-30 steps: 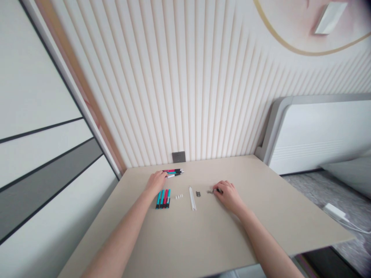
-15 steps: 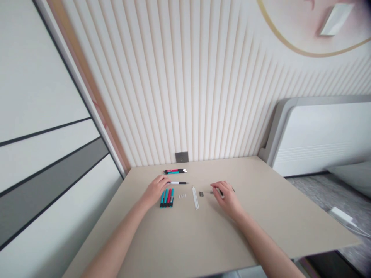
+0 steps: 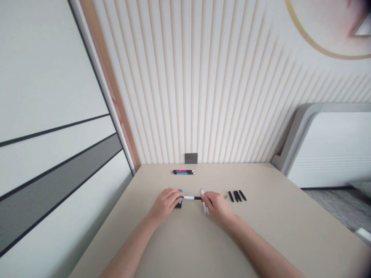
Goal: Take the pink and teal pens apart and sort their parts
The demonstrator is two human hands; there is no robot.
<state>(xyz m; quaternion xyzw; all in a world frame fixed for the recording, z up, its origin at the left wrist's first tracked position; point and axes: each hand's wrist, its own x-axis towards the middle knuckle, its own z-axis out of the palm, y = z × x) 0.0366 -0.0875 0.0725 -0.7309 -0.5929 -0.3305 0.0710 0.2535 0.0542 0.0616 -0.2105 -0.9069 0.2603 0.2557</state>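
Note:
My left hand and my right hand both hold a white-and-black pen level above the beige table. The left hand grips its tip end, and the right pinches its black end. Under the left hand, a group of teal and red pens is mostly hidden. Thin white rods lie beneath the right hand's fingers. To its right lie several black pen barrels. Two slim pens lie together farther back.
The table's far edge meets a ribbed white wall with a dark wall socket. A sliding wardrobe door stands at the left, and a pale padded headboard at the right.
The white-and-black pen has gone from the tabletop into both hands. Several black barrels now lie in a row at the right. My view has tilted, shifting the table lower.

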